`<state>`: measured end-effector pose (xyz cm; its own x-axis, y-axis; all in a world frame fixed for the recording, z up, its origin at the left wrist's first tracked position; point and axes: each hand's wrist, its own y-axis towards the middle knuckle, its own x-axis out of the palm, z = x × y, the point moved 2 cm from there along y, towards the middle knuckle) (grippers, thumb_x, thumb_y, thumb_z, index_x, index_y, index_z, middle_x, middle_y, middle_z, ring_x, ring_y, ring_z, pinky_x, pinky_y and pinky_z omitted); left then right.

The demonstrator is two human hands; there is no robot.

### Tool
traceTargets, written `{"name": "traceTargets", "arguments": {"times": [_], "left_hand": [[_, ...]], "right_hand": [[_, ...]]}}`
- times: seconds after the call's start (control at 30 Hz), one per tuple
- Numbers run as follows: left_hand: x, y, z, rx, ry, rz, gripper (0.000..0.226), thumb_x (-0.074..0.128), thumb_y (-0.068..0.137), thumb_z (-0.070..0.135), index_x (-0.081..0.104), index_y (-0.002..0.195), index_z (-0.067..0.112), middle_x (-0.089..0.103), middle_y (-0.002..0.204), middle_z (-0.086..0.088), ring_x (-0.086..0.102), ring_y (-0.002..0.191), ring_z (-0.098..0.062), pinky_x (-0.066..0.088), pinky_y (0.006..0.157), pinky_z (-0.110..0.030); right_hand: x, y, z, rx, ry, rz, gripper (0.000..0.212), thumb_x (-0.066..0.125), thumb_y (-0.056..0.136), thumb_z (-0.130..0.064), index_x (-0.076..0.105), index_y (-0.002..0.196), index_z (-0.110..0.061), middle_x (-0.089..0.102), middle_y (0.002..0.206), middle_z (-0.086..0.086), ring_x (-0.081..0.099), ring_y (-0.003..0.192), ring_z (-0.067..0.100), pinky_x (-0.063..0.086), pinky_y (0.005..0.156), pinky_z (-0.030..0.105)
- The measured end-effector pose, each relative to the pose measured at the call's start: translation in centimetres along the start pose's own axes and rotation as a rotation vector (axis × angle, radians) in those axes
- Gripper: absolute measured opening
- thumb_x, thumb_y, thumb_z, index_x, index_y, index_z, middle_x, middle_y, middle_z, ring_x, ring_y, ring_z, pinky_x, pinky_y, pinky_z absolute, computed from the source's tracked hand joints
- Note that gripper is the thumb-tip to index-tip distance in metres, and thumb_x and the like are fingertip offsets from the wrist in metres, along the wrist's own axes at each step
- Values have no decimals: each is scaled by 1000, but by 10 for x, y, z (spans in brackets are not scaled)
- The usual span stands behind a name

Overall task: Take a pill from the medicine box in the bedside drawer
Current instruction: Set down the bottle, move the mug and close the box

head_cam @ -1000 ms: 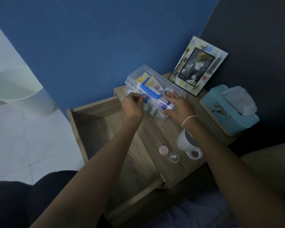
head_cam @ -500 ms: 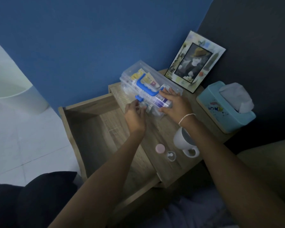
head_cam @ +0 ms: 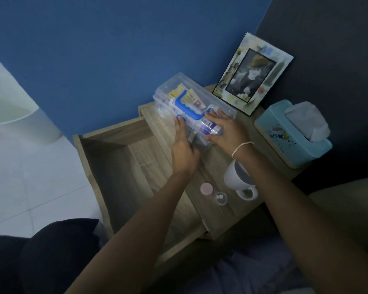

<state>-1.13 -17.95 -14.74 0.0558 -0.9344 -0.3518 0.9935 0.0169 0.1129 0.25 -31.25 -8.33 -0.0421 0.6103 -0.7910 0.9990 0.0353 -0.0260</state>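
Note:
A clear plastic medicine box (head_cam: 179, 90) with a blue handle stands on the back of the wooden bedside table (head_cam: 223, 217), its lid down. My left hand (head_cam: 184, 149) reaches up to the box's front left corner, fingertips on a blue latch (head_cam: 180, 118). My right hand (head_cam: 225, 132) lies spread over the box's front right end and grips it. The bedside drawer (head_cam: 106, 166) is pulled open to the left, and I see nothing inside it. A small clear cup (head_cam: 221, 198) with two white pills sits near the table's front.
A pink round lid (head_cam: 206, 188) lies beside the pill cup. A white mug (head_cam: 236, 177) stands under my right forearm. A teal tissue box (head_cam: 285, 134) and a photo frame (head_cam: 253, 73) are at the right and back. A white bin (head_cam: 19, 115) stands on the floor at left.
My left hand, which had dropped just below the box, has reached back up so its fingertips rest on the blue latch. My right hand stays on the box.

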Motion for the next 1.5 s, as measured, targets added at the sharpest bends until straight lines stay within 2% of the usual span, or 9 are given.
{"name": "traceTargets", "arguments": {"times": [0.2, 0.3, 0.47, 0.63, 0.8, 0.9, 1.17, 1.33, 1.5], "left_hand": [[-2, -3, -2, 17, -6, -145, 87, 52, 86, 2, -5, 151, 14, -2, 163, -6, 10, 146, -15, 8, 92, 7], [-17, 3, 5, -1, -70, -69, 80, 50, 88, 4, 3, 151, 13, 17, 160, -6, 28, 138, -6, 20, 98, -1], [-45, 41, 5, -108, -73, -46, 72, 51, 95, 25, 9, 150, 5, 15, 159, -14, 16, 148, -27, 19, 122, -43], [-35, 36, 10, -165, -117, -253, 77, 43, 97, 40, -2, 151, 8, -2, 162, -13, 1, 150, -24, 2, 121, -36], [-31, 27, 7, -223, -281, -242, 76, 39, 99, 38, -11, 150, 12, 3, 163, -8, 6, 150, -23, 17, 122, -46], [-33, 28, 7, -251, -356, -229, 71, 38, 100, 37, -6, 152, 16, 12, 161, -8, 14, 149, -24, 20, 121, -48], [-46, 36, 14, -385, -486, -140, 60, 46, 97, 33, 19, 147, 14, 38, 149, -10, 41, 136, -27, 35, 114, -48], [-92, 18, 6, -375, -379, -62, 67, 51, 94, 37, 19, 148, 15, 38, 151, -10, 41, 136, -27, 33, 115, -48], [-148, -6, 7, -293, -316, -6, 51, 51, 95, 29, 31, 141, 17, 49, 139, -9, 52, 125, -25, 42, 108, -48]], "right_hand": [[1, 0, -1, 3, -10, -19, 71, 77, 73, -10, 44, 136, -15, 40, 149, 7, 25, 143, 19, 20, 119, 45], [-6, 4, -1, 4, 15, 20, 56, 77, 74, -20, 56, 127, -16, 53, 139, 4, 44, 130, 13, 33, 110, 29], [-25, 31, 5, 69, 22, 245, 45, 62, 86, -34, 58, 125, -13, 59, 131, 9, 54, 122, 22, 40, 103, 30], [-15, 51, 16, 227, -44, 131, 54, 56, 88, -44, 48, 133, -17, 55, 137, 11, 50, 125, 29, 38, 102, 34], [-6, 51, 15, 175, -4, 148, 44, 59, 80, -56, 66, 107, -22, 71, 95, 1, 64, 86, 20, 47, 73, 27], [4, 48, 16, 188, 95, 126, 37, 55, 85, -51, 63, 106, -22, 67, 100, -2, 63, 93, 18, 49, 83, 33], [17, 32, -6, 210, 212, 148, 17, 56, 86, -44, 66, 92, -31, 67, 75, -14, 63, 70, -4, 42, 54, 5], [37, 16, -44, 152, 324, 52, 24, 58, 86, -42, 67, 100, -25, 73, 86, 0, 70, 79, 18, 58, 76, 42], [64, 0, -93, 71, 404, 24, 35, 68, 78, -41, 66, 106, -20, 74, 96, 1, 68, 89, 16, 55, 86, 42]]}}
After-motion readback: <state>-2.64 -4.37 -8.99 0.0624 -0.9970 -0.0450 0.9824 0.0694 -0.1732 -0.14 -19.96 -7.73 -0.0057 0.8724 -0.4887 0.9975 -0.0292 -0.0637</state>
